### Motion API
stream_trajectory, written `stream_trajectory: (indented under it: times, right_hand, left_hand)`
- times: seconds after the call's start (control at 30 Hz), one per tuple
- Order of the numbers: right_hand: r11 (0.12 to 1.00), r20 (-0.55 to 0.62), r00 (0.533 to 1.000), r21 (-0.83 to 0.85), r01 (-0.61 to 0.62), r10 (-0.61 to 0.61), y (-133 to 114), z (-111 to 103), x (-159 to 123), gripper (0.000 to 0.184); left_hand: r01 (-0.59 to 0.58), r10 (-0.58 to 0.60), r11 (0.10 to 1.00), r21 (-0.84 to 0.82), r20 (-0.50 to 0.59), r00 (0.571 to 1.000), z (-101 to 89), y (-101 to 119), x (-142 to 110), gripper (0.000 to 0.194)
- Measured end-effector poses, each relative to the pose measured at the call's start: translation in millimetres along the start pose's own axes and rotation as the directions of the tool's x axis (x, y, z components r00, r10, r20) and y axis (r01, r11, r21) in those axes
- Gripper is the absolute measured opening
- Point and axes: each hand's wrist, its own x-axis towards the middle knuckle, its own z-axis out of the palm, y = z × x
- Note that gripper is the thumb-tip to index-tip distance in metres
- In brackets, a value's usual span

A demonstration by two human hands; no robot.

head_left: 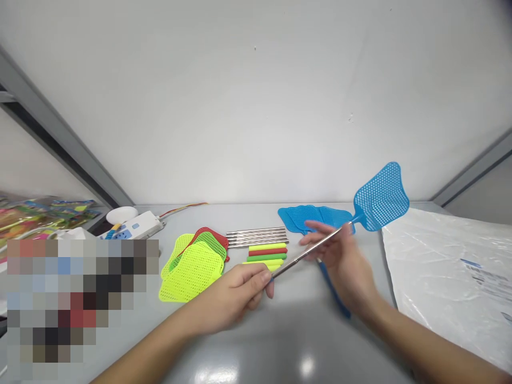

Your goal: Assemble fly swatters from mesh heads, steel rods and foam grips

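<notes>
Head camera: a blue fly swatter slants between the two hands, its long axis rising from the left hand towards the right, mesh head pointing up past the right hand. The left hand clasps the lower end; the right, blurred and loosely spread, is at the upper shaft, its grip impossible to tell. Beyond the left hand, metal rods lie on the worktop.
</notes>
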Motion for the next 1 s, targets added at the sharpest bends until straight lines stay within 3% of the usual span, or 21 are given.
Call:
stream_trajectory:
  times: [0.1, 0.2, 0.27, 0.37, 0.43, 0.5, 0.6, 0.77, 0.9, 1.0]
  right_hand:
    - [0.975, -0.257, 0.964, 0.191, 0.117, -0.065, -19.7, -18.7, 24.0, 0.047]
    - [0.940, -0.430, 0.899, 0.266, 0.212, -0.081, -35.0, -37.0, 43.0, 0.028]
    - [0.944, -0.502, 0.859, 0.225, 0.240, -0.098, -38.3, -41.0, 45.8, 0.023]
    - [0.976, -0.571, 0.806, 0.040, 0.215, -0.155, -32.5, -28.5, 31.3, 0.026]
    - [0.991, -0.553, 0.822, -0.083, 0.107, -0.135, -24.9, -12.4, 14.2, 0.031]
    - [0.995, -0.514, 0.853, -0.067, 0.071, -0.095, -18.2, 2.4, -2.1, 0.032]
    - [0.987, -0.479, 0.863, -0.072, 0.146, -0.163, -12.3, 13.9, -16.8, 0.030]
    - [0.964, -0.418, 0.869, -0.147, 0.223, -0.265, -5.2, 12.0, -18.0, 0.034]
    - [0.983, -0.365, 0.915, -0.131, 0.132, -0.171, -0.3, 7.6, -12.1, 0.031]
    - [0.985, -0.132, 0.990, -0.169, 0.027, -0.050, -2.1, 10.3, -12.6, 0.034]
  left_hand:
    - [0.007, -0.007, 0.999, -0.054, 0.006, 1.000, -2.0, -2.9, 0.8, 0.045]
    - [0.030, -0.027, 0.992, -0.125, 0.026, 0.999, -1.6, -6.6, 2.4, 0.044]
    - [0.041, -0.036, 0.987, -0.158, 0.035, 0.999, -0.6, -8.4, 3.9, 0.043]
    - [0.038, -0.033, 0.985, -0.168, 0.031, 0.999, 1.7, -10.1, 5.9, 0.043]
    - [0.030, -0.027, 0.987, -0.160, 0.023, 0.999, 4.1, -10.9, 6.1, 0.043]
    - [0.016, -0.015, 0.989, -0.149, 0.011, 1.000, 7.0, -11.3, 5.0, 0.043]
    - [0.000, 0.000, 0.993, -0.118, 0.001, 1.000, 10.6, -10.2, 1.7, 0.043]
    - [-0.016, 0.016, 0.996, -0.083, -0.004, 1.000, 10.9, -5.8, -0.5, 0.043]
    - [-0.004, 0.003, 0.983, -0.182, -0.004, 1.000, 8.5, -4.6, 2.8, 0.041]
    - [0.017, -0.008, 0.931, -0.365, 0.028, 1.000, 9.4, -5.4, 4.1, 0.040]
